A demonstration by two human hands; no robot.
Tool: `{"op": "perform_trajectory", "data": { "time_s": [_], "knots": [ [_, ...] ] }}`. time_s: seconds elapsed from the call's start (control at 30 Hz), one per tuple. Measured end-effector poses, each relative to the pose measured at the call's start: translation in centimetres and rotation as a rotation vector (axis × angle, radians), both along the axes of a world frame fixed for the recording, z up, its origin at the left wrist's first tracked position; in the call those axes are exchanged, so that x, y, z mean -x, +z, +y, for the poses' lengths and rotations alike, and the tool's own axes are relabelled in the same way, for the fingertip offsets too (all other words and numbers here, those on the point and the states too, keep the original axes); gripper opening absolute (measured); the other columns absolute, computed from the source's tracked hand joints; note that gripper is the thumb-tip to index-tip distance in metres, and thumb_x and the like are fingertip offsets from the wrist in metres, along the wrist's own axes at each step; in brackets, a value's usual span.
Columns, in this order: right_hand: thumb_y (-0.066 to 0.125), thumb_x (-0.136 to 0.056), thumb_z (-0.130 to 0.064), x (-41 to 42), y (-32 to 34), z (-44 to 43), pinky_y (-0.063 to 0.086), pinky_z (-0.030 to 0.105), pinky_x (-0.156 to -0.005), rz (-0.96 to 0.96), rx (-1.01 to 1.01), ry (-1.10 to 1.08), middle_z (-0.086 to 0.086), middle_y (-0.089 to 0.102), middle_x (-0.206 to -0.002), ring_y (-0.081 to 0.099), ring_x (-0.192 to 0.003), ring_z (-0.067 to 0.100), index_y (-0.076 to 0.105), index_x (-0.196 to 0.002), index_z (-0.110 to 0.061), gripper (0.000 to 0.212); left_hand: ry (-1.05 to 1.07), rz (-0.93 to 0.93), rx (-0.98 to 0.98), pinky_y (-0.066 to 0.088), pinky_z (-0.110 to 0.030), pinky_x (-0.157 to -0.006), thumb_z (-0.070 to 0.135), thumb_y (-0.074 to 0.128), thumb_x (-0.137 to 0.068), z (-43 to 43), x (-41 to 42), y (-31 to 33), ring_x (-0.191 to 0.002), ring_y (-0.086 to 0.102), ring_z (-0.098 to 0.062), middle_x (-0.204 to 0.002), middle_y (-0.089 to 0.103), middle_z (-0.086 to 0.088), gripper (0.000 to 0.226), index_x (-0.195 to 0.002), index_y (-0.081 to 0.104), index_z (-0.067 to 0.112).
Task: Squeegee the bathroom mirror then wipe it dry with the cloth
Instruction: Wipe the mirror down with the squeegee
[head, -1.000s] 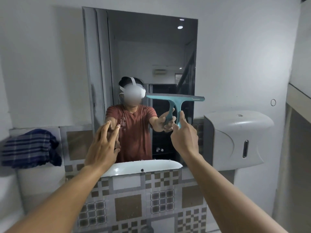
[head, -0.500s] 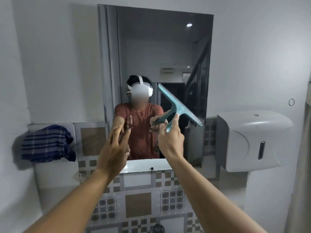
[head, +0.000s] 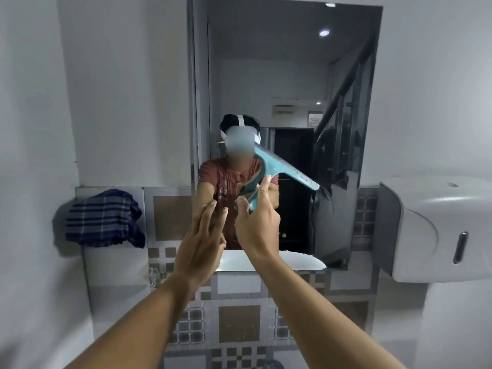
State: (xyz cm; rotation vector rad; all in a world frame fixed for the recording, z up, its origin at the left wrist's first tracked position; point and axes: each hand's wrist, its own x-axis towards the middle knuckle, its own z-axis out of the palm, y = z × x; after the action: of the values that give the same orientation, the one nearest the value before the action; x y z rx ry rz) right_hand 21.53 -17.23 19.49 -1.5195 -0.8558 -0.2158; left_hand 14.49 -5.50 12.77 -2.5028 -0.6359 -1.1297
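The tall bathroom mirror hangs on the wall straight ahead. My right hand grips the handle of a teal squeegee, whose blade is tilted down to the right against the lower middle of the glass. My left hand is raised just left of the right one, fingers spread, holding nothing, close to the mirror's lower left. A blue plaid cloth lies bunched on a ledge to the left of the mirror.
A white wall dispenser juts out at the right of the mirror. Patterned tiles cover the wall below it. The mirror reflects a person, a white basin rim and a staircase.
The squeegee blade went from level to tilted down to the right and shifted left across the glass. Both hands moved closer together, and my view shifted left and nearer the mirror.
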Motion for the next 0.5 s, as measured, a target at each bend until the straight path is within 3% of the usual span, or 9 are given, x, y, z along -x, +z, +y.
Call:
{"op": "perform_trajectory", "data": {
  "time_s": [0.13,0.33,0.5],
  "knots": [
    [0.05,-0.104,-0.035,0.7,-0.4,1.6,0.056,0.045,-0.091,0.019,0.018,0.016,0.006,0.068,-0.112,0.066,-0.101,0.022,-0.004,-0.16,-0.036,0.077,-0.049,-0.027,0.014,0.061,-0.043,-0.087,0.022,0.088,-0.071,0.4,0.0,-0.2,-0.141,0.042,-0.039,-0.153,0.038,-0.024,0.099,-0.149,0.03,0.008],
    [0.047,-0.105,-0.036,1.1,-0.3,2.0,0.055,0.046,-0.094,-0.013,0.052,0.01,0.01,0.066,-0.121,0.064,-0.108,0.025,-0.006,-0.16,-0.034,0.077,-0.051,-0.01,0.004,0.056,-0.043,-0.098,0.025,0.082,-0.08,1.1,0.0,-0.6,-0.147,0.031,-0.037,-0.158,0.029,-0.022,0.098,-0.154,0.019,0.01],
    [0.044,-0.105,-0.038,1.3,0.0,1.8,0.054,0.047,-0.094,-0.039,0.094,-0.002,0.013,0.065,-0.125,0.064,-0.109,0.027,-0.01,-0.158,-0.037,0.076,-0.025,0.008,-0.005,0.05,-0.043,-0.107,0.019,0.074,-0.085,0.7,0.0,-0.4,-0.15,0.026,-0.037,-0.16,0.027,-0.023,0.09,-0.157,0.021,0.005]
  ]
}}
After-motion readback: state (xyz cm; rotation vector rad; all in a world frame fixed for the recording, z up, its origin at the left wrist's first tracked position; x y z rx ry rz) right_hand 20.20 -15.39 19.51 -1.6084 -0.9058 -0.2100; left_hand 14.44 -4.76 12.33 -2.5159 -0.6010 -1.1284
